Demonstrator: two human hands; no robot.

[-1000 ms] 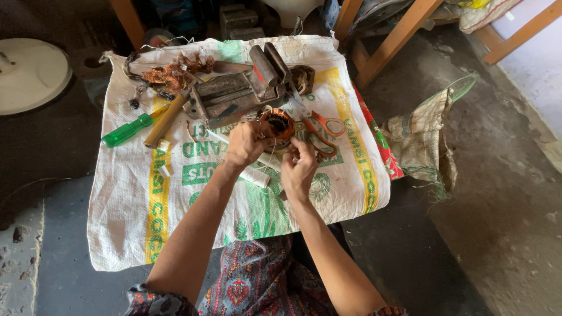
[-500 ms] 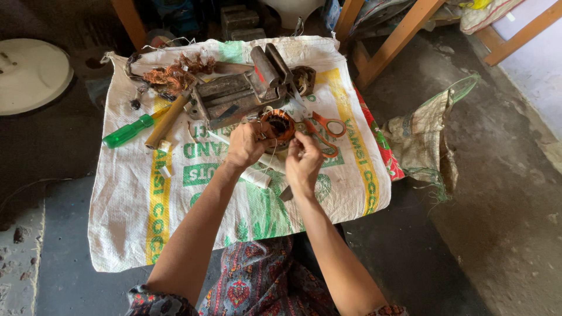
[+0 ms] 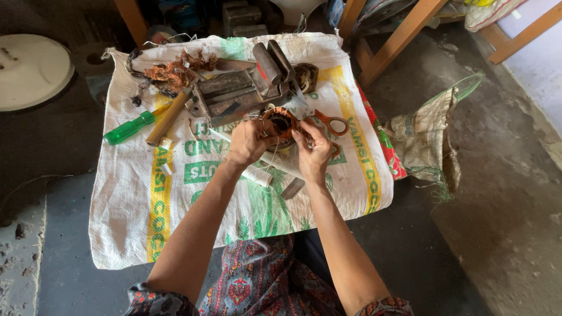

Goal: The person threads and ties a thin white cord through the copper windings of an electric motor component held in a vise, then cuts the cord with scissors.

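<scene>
The copper-wound motor coil (image 3: 281,124) sits upright between both hands, gripped by the left hand (image 3: 249,142) from its left, the right hand (image 3: 314,149) pinching its right rim.

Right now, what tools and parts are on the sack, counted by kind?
Screwdriver, green handle: 1
Hammer, wooden handle: 1
Vise: 1
Scissors, orange handles: 1
Wire tangle: 1
Copper-wound ring, held by both hands: 1
Total: 6
</scene>
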